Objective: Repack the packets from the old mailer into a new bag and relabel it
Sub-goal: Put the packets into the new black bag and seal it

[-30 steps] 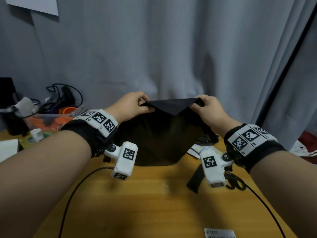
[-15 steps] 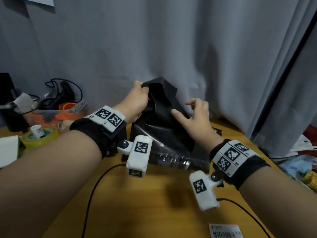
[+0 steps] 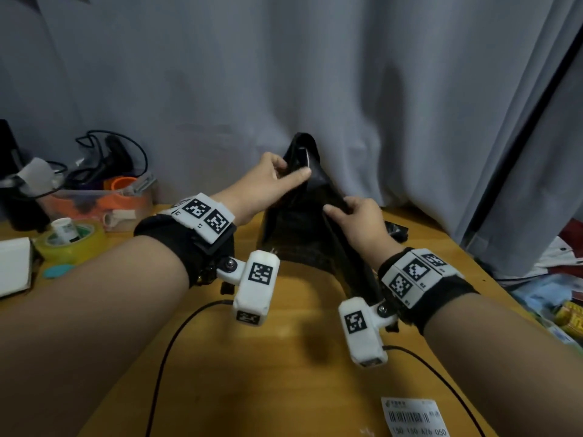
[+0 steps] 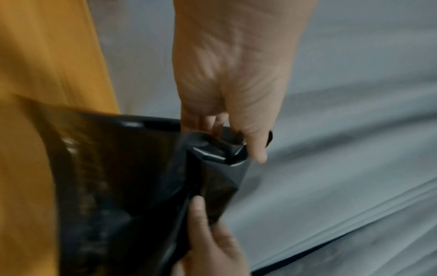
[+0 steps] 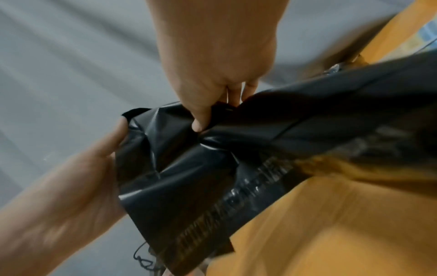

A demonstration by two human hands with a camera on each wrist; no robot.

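Note:
A black plastic mailer bag (image 3: 303,234) stands tilted on the wooden table (image 3: 284,357), its top pulled up into a peak. My left hand (image 3: 293,175) pinches that peak between thumb and fingers; in the left wrist view the fingers reach into the crumpled bag mouth (image 4: 212,149). My right hand (image 3: 337,208) grips the bag's edge lower down on the right, thumb pressed on the plastic (image 5: 201,123). A white shipping label (image 3: 410,416) with a barcode lies at the near table edge. No packets are visible.
At the left stand a yellow tape roll (image 3: 74,244) around a small white bottle (image 3: 64,228), a clear bin (image 3: 94,205) of orange items and cables, and a white box (image 3: 12,269). A grey curtain (image 3: 315,74) hangs behind. Clutter (image 3: 552,307) lies beyond the table's right edge.
Both hands held the bag's top edge spread wide. The right hand let go, then took hold lower on the bag's right edge, while the left hand lifted the top into a peak.

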